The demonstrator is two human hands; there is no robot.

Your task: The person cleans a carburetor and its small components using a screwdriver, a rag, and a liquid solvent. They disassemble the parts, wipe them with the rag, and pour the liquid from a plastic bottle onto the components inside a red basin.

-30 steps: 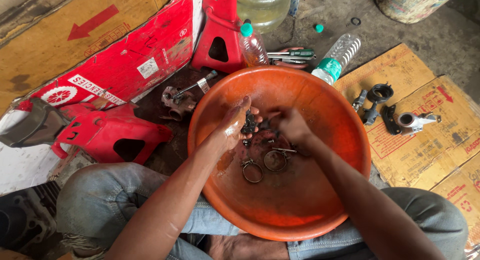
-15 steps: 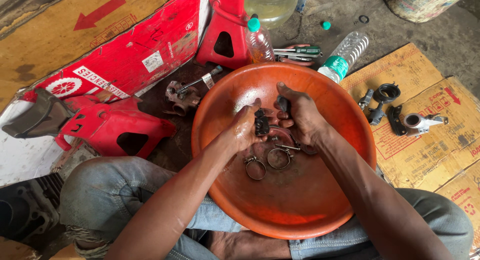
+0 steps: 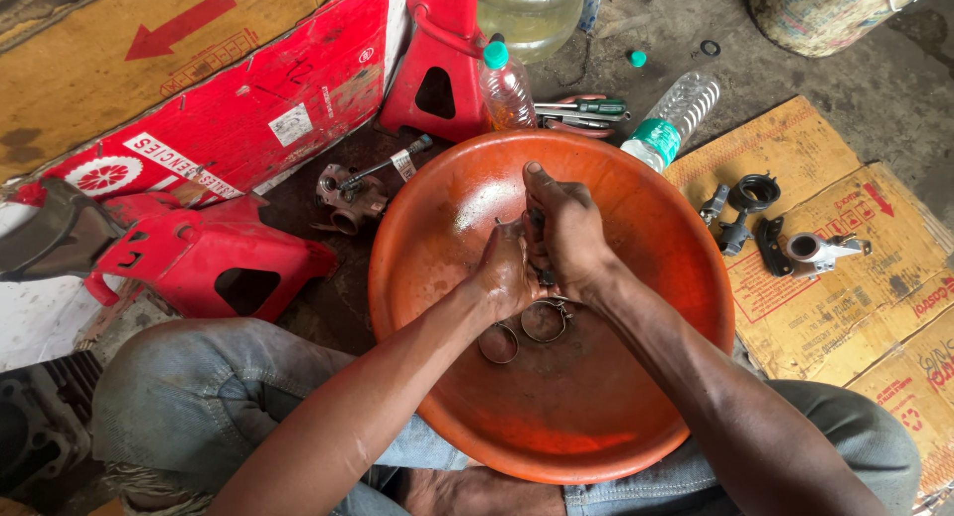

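Red panel point(image 3: 248, 108) with white labels lies left; left hand point(image 3: 507, 277) and right hand point(image 3: 566, 233) clasp a dark part.

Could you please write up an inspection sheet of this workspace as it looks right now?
Surface: bare concrete floor with flattened cardboard sheets.
Job's things: orange basin on the person's lap; small dark metal part between both hands; two metal rings in the basin.
Clutter: red body panels, two plastic bottles, pliers and screwdriver, metal engine parts on cardboard.
Hands: left hand and right hand closed together around the part.
Cables: nothing seen.
Surroundings: large clear jug, sack-wrapped container at top right.
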